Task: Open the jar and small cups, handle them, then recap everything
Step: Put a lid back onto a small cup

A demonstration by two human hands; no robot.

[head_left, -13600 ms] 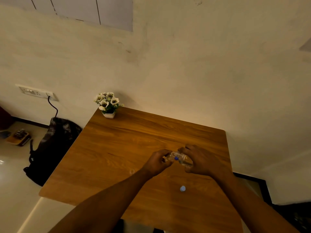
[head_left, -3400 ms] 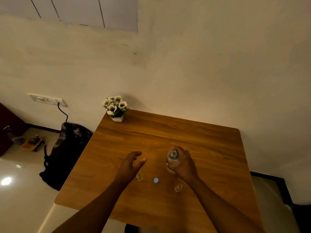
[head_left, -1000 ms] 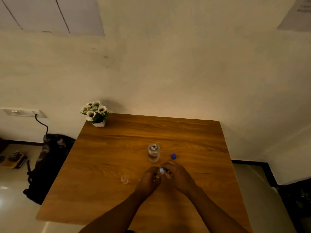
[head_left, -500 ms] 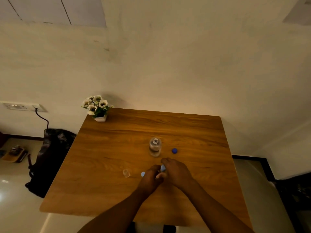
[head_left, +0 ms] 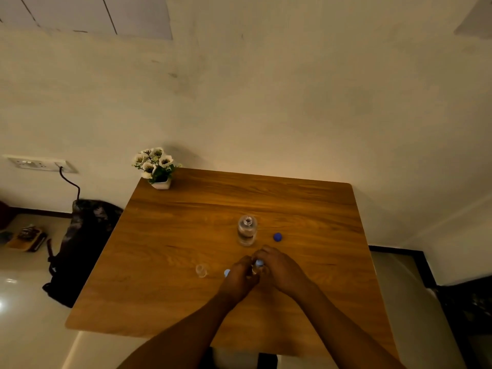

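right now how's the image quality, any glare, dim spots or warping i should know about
Head view: dim, warm yellow light; a brighter patch on the wall behind the table. Glare spot on the floor tiles at far left. Wide-angle warping bends the table's edges. The clear jar and small cup are faint against the wood. What the left hand and right hand hold is tiny and mostly hidden.

Both bare forearms reach forward from the lower edge of the view and converge, bringing the hands together knuckle to knuckle. The left hand point(head_left: 241, 275) has its fingers curled inward toward the right, pinching something small. The right hand point(head_left: 279, 267) arches beside it, fingers bent down and meeting the left's fingertips.
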